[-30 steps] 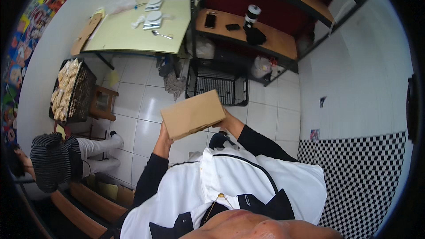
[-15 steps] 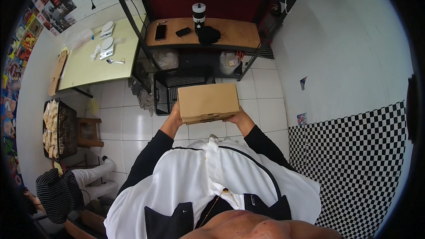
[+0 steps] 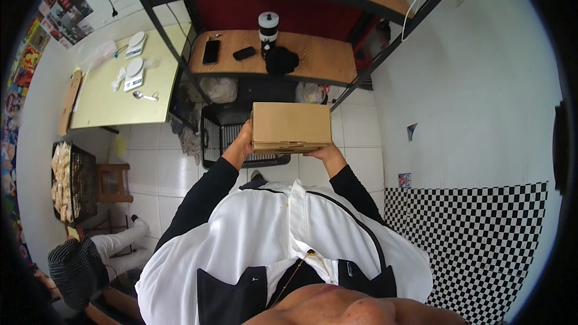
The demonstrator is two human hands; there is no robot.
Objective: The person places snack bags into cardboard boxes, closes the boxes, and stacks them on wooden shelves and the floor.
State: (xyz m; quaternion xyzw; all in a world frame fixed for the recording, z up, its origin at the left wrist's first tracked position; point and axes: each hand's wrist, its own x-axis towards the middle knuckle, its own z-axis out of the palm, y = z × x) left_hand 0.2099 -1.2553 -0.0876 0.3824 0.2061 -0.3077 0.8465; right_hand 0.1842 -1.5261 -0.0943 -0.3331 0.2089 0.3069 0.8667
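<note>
Between my two hands is a plain brown cardboard box (image 3: 291,123), held out in front of my body with its flaps closed. Wrapped round its left side is my left hand (image 3: 242,142); the fingertips are partly hidden by the box. My right hand (image 3: 326,153) grips the lower right corner, with its fingers tucked underneath out of sight. Below and beyond the box, a black plastic crate (image 3: 217,135) sits on the tiled floor.
Ahead stands a shelf rack (image 3: 337,63) bearing a phone (image 3: 211,52), a black-and-white bottle (image 3: 268,27) and a black cloth (image 3: 281,60). At left are a table (image 3: 90,108) with scales, a crate of bagged goods (image 3: 84,183), a stool (image 3: 114,182) and a seated person (image 3: 81,268).
I have come closer to the shelf rack, with the box still in both hands. The box now overlaps the crate's right part and hangs nearer to the shelf.
</note>
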